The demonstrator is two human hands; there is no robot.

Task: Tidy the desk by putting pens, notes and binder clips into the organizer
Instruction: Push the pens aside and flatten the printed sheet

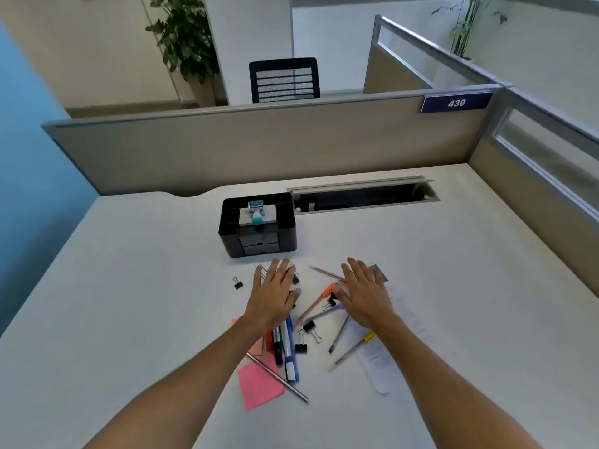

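Low in the frame, a pink note is crossed by a silver pen on the white surface. Just above, markers, binder clips and thin pens are scattered at centre. Over them, the left hand and right hand are spread flat, each grip open and nothing held. Higher, at centre, the black organizer is seen.
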